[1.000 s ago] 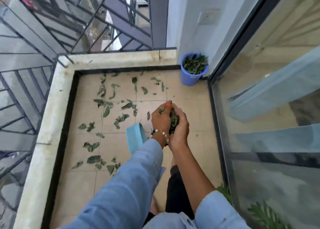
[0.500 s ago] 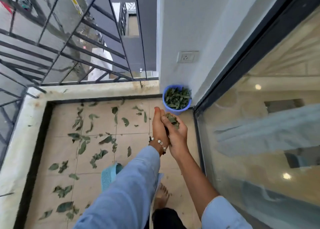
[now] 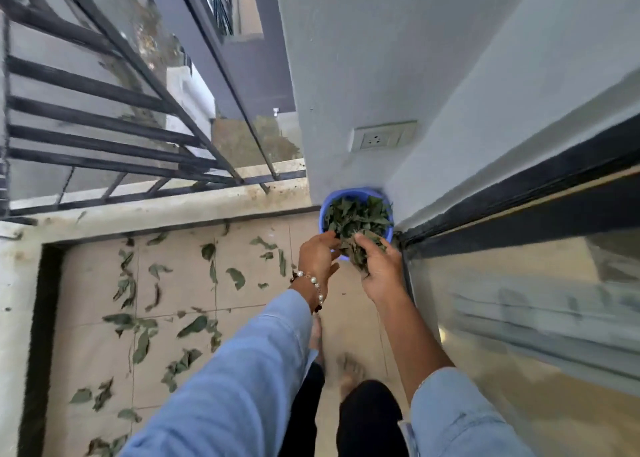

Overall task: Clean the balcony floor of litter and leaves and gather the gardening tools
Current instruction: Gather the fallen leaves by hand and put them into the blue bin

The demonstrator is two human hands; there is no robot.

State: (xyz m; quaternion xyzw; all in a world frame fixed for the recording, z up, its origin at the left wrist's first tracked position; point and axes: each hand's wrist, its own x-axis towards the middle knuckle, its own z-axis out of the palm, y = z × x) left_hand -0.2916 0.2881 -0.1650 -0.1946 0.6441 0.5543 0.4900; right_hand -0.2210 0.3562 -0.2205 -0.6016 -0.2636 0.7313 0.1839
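A blue bucket (image 3: 325,210) stands in the far corner by the wall, heaped with green leaves (image 3: 360,214). My right hand (image 3: 381,274) holds a clump of leaves (image 3: 356,254) at the bucket's near rim, thumb over the clump. My left hand (image 3: 317,255), with a pearl bracelet at the wrist, is just left of it, fingers loosely bent, fingertips at the rim beside the clump. Several loose leaves (image 3: 145,332) lie scattered over the beige floor tiles on the left.
A stone ledge (image 3: 138,210) with a black metal railing (image 3: 104,110) bounds the far and left sides. A glass sliding door (image 3: 519,300) runs along the right. A wall socket (image 3: 382,139) sits above the bucket. My bare feet (image 3: 349,370) stand below my hands.
I have moved forward to the bucket. My hands, pressed together around the leaves before, have parted; the clump now sits in my right hand at the bucket rim.
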